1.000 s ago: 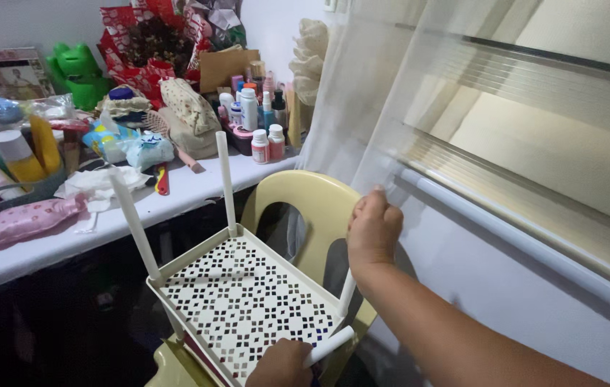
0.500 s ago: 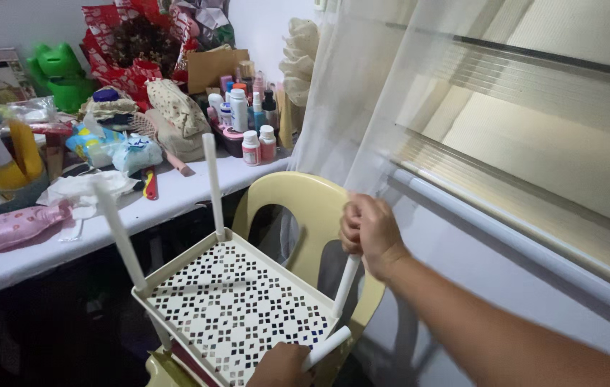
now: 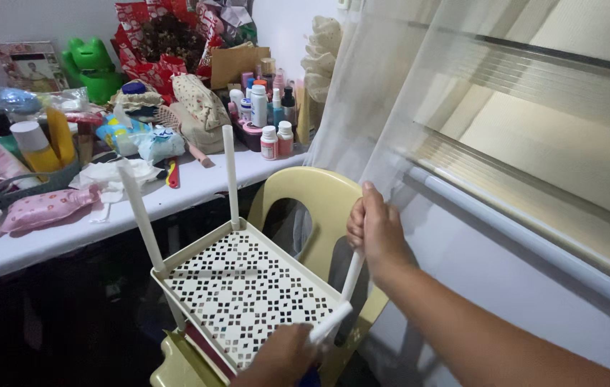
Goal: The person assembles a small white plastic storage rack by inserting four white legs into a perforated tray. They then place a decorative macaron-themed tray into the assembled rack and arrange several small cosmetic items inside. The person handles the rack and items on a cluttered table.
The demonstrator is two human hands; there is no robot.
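Smooth matt cream plastic perforated shelf (image 3: pixel 244 290), white plastic tube legs (image 3: pixel 230 177), glossy yellow plastic chair (image 3: pixel 319 201), sheer cloth curtain (image 3: pixel 391 93)

Cluttered white table (image 3: pixel 197 188), sheer curtain (image 3: pixel 391 93), daylit window (image 3: pixel 570 122)

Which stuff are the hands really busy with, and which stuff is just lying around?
Busy with:
- cream shelf tray with holes
- white corner pole, gripped by the right hand
- another white pole, held by the left hand

Lying around:
- yellow chair
- bottles on the table
- green frog
- curtain
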